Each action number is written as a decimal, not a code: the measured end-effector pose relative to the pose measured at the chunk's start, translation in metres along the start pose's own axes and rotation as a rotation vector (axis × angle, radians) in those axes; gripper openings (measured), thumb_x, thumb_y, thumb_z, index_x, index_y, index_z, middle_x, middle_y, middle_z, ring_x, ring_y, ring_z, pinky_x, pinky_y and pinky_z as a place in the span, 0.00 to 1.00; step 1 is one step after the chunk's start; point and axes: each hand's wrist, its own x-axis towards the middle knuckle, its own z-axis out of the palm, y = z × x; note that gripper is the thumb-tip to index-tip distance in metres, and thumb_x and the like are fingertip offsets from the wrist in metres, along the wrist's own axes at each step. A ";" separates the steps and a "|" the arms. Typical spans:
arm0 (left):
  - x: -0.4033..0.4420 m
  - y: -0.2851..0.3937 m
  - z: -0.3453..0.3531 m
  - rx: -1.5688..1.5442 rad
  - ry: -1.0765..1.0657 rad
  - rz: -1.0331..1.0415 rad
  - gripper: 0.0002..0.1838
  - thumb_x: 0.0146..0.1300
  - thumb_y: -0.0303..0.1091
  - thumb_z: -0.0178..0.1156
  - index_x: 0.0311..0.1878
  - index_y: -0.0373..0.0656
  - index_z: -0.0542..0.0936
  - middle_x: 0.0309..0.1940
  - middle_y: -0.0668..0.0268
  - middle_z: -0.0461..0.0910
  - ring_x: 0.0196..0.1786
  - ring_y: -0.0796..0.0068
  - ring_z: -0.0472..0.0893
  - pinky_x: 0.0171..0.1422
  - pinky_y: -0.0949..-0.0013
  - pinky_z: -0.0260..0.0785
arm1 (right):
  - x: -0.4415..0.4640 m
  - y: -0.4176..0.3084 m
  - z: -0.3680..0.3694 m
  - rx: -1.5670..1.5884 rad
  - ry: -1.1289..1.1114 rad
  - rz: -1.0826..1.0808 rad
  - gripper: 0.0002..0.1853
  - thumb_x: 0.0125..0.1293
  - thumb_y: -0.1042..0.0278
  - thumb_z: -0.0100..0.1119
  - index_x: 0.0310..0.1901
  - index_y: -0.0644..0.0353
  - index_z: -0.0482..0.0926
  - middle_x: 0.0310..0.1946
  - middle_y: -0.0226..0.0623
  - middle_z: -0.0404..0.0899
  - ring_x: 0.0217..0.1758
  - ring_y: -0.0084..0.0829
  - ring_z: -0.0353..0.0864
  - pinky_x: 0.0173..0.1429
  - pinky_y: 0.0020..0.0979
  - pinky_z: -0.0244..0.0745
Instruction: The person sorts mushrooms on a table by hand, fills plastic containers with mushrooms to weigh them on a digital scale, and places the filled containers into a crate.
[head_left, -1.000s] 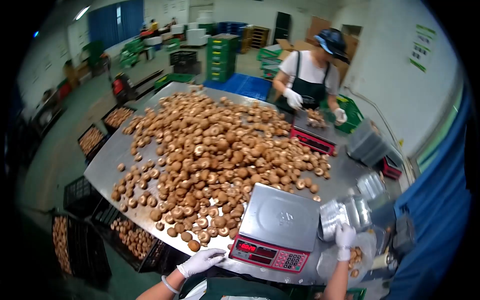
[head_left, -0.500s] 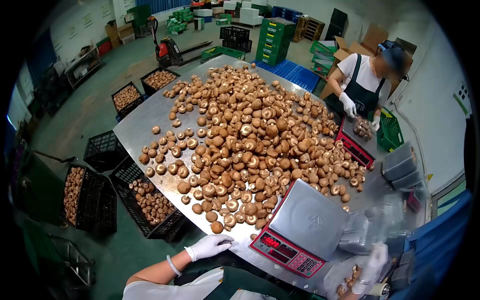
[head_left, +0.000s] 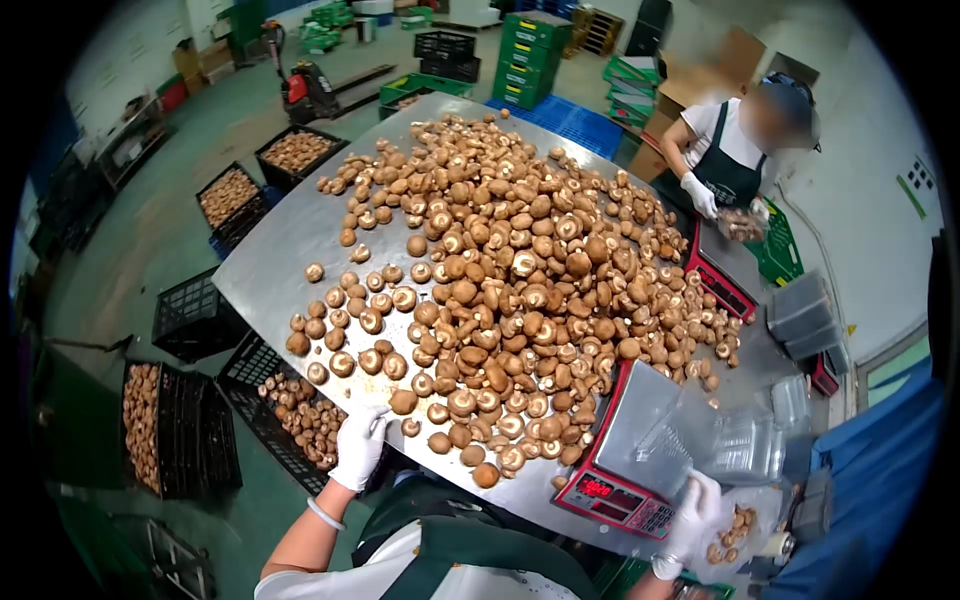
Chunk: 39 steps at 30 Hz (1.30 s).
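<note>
My left hand (head_left: 359, 449), in a white glove, is at the near left table edge with fingers reaching toward a mushroom (head_left: 403, 401); it holds nothing I can see. My right hand (head_left: 694, 518), gloved too, grips a clear plastic container (head_left: 688, 428) at its near edge. The container is over the plate of the red-framed scale (head_left: 640, 410), hard to make out against the metal. A large heap of brown mushrooms (head_left: 520, 270) covers the middle of the steel table (head_left: 270, 250). Beside my right wrist, a clear bag or liner (head_left: 768, 508) has some mushrooms in it.
Stacked clear containers (head_left: 748, 445) stand right of the scale. Across the table, a co-worker (head_left: 735, 150) in white gloves holds a filled pack by a second scale (head_left: 722, 285). Black crates of mushrooms (head_left: 300, 410) line the floor at left. A pallet jack (head_left: 305, 90) stands behind.
My left hand has moved left and forward along the table edge. My right hand has brought the clear container leftward from the stacks to the scale. The view has shifted slightly.
</note>
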 end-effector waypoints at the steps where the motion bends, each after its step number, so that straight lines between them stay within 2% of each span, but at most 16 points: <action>1: 0.009 -0.012 0.001 0.072 -0.030 0.134 0.11 0.57 0.24 0.59 0.44 0.40 0.81 0.39 0.56 0.81 0.43 0.56 0.80 0.48 0.62 0.73 | -0.006 -0.030 0.025 -0.068 0.002 -0.060 0.06 0.56 0.81 0.57 0.35 0.64 0.81 0.34 0.40 0.80 0.38 0.36 0.78 0.47 0.33 0.72; 3: 0.030 -0.024 0.004 0.201 -0.174 0.332 0.20 0.54 0.27 0.61 0.52 0.43 0.78 0.49 0.58 0.77 0.50 0.55 0.77 0.54 0.58 0.70 | -0.025 -0.063 0.085 0.055 -0.164 -0.099 0.08 0.54 0.79 0.61 0.37 0.63 0.83 0.35 0.39 0.81 0.39 0.36 0.80 0.49 0.33 0.73; 4: 0.039 -0.026 0.006 0.279 -0.291 0.442 0.25 0.53 0.30 0.62 0.58 0.46 0.74 0.57 0.59 0.72 0.53 0.56 0.74 0.56 0.58 0.68 | -0.037 -0.086 0.116 0.111 -0.297 -0.006 0.16 0.53 0.78 0.64 0.46 0.62 0.81 0.42 0.42 0.81 0.46 0.38 0.80 0.56 0.34 0.72; 6: 0.052 -0.037 0.013 0.326 -0.423 0.514 0.27 0.53 0.32 0.62 0.60 0.46 0.72 0.58 0.60 0.71 0.52 0.58 0.73 0.54 0.58 0.68 | -0.047 -0.109 0.170 -0.013 -0.547 -0.294 0.42 0.49 0.65 0.73 0.67 0.60 0.64 0.65 0.49 0.65 0.68 0.44 0.65 0.69 0.36 0.62; 9: 0.068 -0.054 0.014 0.215 -0.477 0.544 0.29 0.53 0.36 0.65 0.59 0.44 0.72 0.55 0.59 0.72 0.50 0.58 0.74 0.51 0.58 0.68 | -0.059 -0.121 0.241 -0.174 -0.722 -0.218 0.56 0.40 0.52 0.78 0.72 0.52 0.56 0.74 0.56 0.44 0.74 0.53 0.51 0.71 0.40 0.59; 14: 0.077 -0.069 0.003 0.080 -0.503 0.536 0.30 0.53 0.39 0.67 0.59 0.43 0.72 0.55 0.58 0.73 0.55 0.58 0.74 0.58 0.59 0.68 | -0.083 -0.149 0.316 -0.391 -0.603 -0.318 0.51 0.38 0.50 0.78 0.68 0.42 0.64 0.71 0.51 0.51 0.69 0.63 0.53 0.64 0.53 0.66; 19: 0.073 -0.092 -0.013 0.077 -0.471 0.429 0.33 0.51 0.37 0.67 0.61 0.38 0.69 0.55 0.54 0.73 0.56 0.54 0.73 0.59 0.57 0.67 | -0.114 -0.181 0.363 -0.342 -0.620 -0.524 0.46 0.43 0.50 0.74 0.67 0.43 0.65 0.70 0.46 0.56 0.69 0.54 0.58 0.61 0.45 0.68; 22: 0.074 -0.116 -0.031 0.176 -0.496 0.315 0.29 0.51 0.36 0.67 0.55 0.35 0.72 0.51 0.51 0.73 0.54 0.51 0.73 0.58 0.56 0.66 | -0.124 -0.209 0.396 -0.381 -0.735 -0.643 0.45 0.44 0.56 0.73 0.68 0.43 0.64 0.70 0.44 0.57 0.70 0.49 0.59 0.56 0.43 0.70; 23: 0.076 -0.117 -0.038 0.120 -0.358 0.362 0.26 0.51 0.36 0.67 0.52 0.34 0.73 0.50 0.51 0.73 0.53 0.50 0.73 0.57 0.56 0.67 | -0.131 -0.215 0.405 -0.336 -0.708 -0.697 0.45 0.45 0.59 0.72 0.68 0.43 0.63 0.70 0.44 0.56 0.70 0.50 0.59 0.56 0.44 0.70; 27: 0.081 -0.132 -0.060 0.223 -0.288 0.415 0.26 0.51 0.37 0.67 0.51 0.34 0.73 0.52 0.52 0.73 0.53 0.53 0.73 0.56 0.56 0.66 | -0.128 -0.251 0.401 -0.220 -0.929 -0.713 0.51 0.43 0.51 0.73 0.71 0.43 0.57 0.72 0.45 0.52 0.73 0.52 0.55 0.55 0.47 0.71; 28: 0.083 -0.134 -0.066 0.269 -0.296 0.399 0.26 0.51 0.37 0.67 0.52 0.35 0.73 0.53 0.53 0.73 0.52 0.54 0.73 0.56 0.56 0.65 | -0.120 -0.254 0.399 -0.146 -0.790 -0.751 0.43 0.47 0.52 0.70 0.67 0.47 0.64 0.66 0.45 0.62 0.67 0.48 0.65 0.54 0.45 0.72; 30: 0.085 -0.138 -0.073 0.325 -0.299 0.363 0.27 0.50 0.37 0.67 0.52 0.36 0.73 0.53 0.53 0.74 0.52 0.55 0.74 0.57 0.55 0.65 | -0.079 -0.256 0.391 -0.014 -0.881 -0.551 0.29 0.53 0.55 0.65 0.58 0.52 0.73 0.53 0.42 0.74 0.54 0.43 0.75 0.51 0.42 0.72; 32: 0.091 -0.135 -0.075 0.343 -0.316 0.325 0.27 0.49 0.37 0.68 0.52 0.38 0.74 0.53 0.54 0.74 0.52 0.57 0.74 0.57 0.55 0.63 | -0.059 -0.222 0.406 0.007 -0.522 -0.571 0.18 0.57 0.62 0.61 0.49 0.56 0.77 0.45 0.40 0.76 0.44 0.41 0.77 0.48 0.41 0.72; 35: 0.094 -0.134 -0.066 0.268 -0.301 0.290 0.28 0.48 0.36 0.68 0.52 0.38 0.73 0.50 0.54 0.74 0.50 0.55 0.75 0.53 0.56 0.67 | -0.039 -0.200 0.412 -0.316 -0.630 -0.555 0.13 0.58 0.63 0.59 0.45 0.56 0.78 0.40 0.37 0.76 0.45 0.40 0.77 0.45 0.41 0.71; 37: 0.095 -0.133 -0.061 0.140 -0.293 0.245 0.29 0.47 0.33 0.70 0.53 0.36 0.72 0.47 0.52 0.74 0.49 0.50 0.76 0.53 0.57 0.70 | -0.041 -0.192 0.421 -0.554 -0.625 -0.750 0.11 0.58 0.62 0.61 0.41 0.54 0.79 0.35 0.38 0.75 0.42 0.38 0.77 0.42 0.40 0.71; 39: 0.093 -0.129 -0.057 0.101 -0.278 0.217 0.28 0.48 0.33 0.70 0.53 0.36 0.72 0.47 0.51 0.74 0.49 0.50 0.76 0.53 0.57 0.70 | -0.038 -0.185 0.418 -0.390 -0.658 -0.671 0.11 0.58 0.62 0.62 0.42 0.53 0.79 0.34 0.38 0.75 0.41 0.38 0.78 0.41 0.40 0.71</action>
